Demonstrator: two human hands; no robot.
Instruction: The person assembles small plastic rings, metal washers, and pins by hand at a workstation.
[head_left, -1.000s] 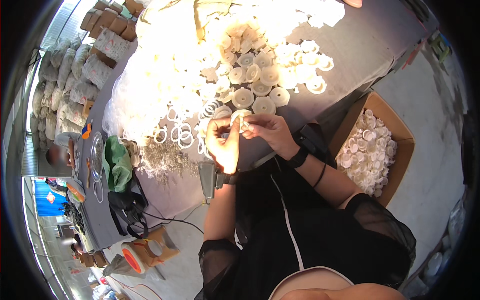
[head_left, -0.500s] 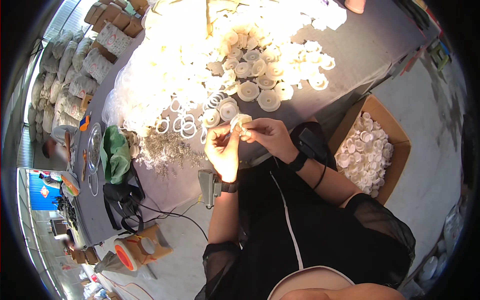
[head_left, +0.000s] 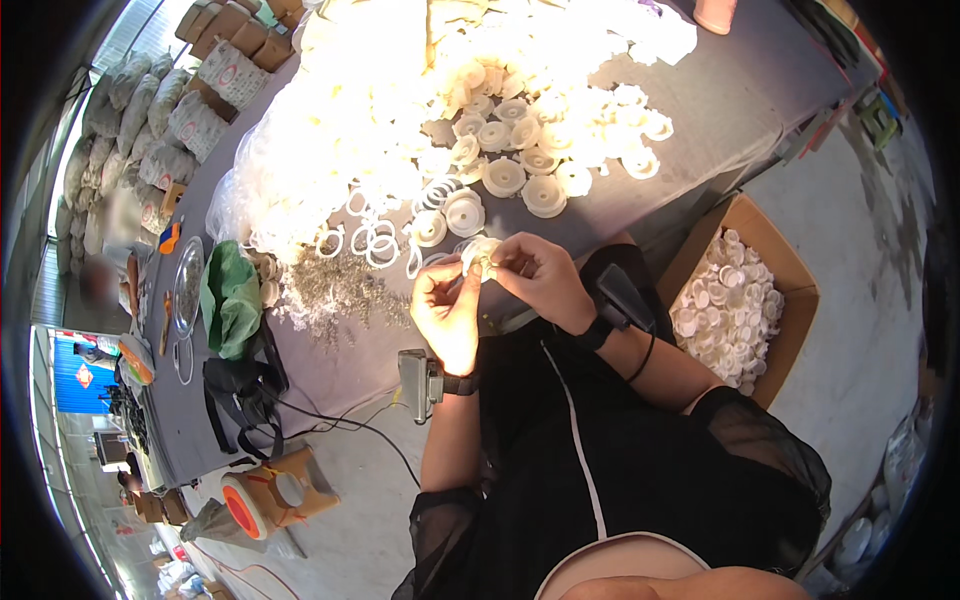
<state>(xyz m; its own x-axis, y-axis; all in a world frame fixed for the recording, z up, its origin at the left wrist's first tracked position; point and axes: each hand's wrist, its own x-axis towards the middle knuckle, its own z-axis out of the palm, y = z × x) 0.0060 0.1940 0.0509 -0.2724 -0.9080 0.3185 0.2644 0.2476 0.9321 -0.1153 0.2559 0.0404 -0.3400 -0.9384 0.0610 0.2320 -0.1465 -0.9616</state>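
Observation:
Close to the table's near edge, my left hand and my right hand meet around a small white round plastic part. Both pinch it between thumb and fingers, which cover much of it. Just beyond my hands lie round flanged white plastic parts, several of them facing up with a ringed centre. Loose white rings are scattered left of these, next to a heap of small thin greyish pieces.
Right of me on the floor, a cardboard box holds many small white caps. A green bag and a black strapped bag are at the table's left. Bright glare washes out the far pile. Another person is at far left.
Both hands stay on the white part, with small shifts of the fingers. The whole view has moved slightly. At far left the other person has changed position.

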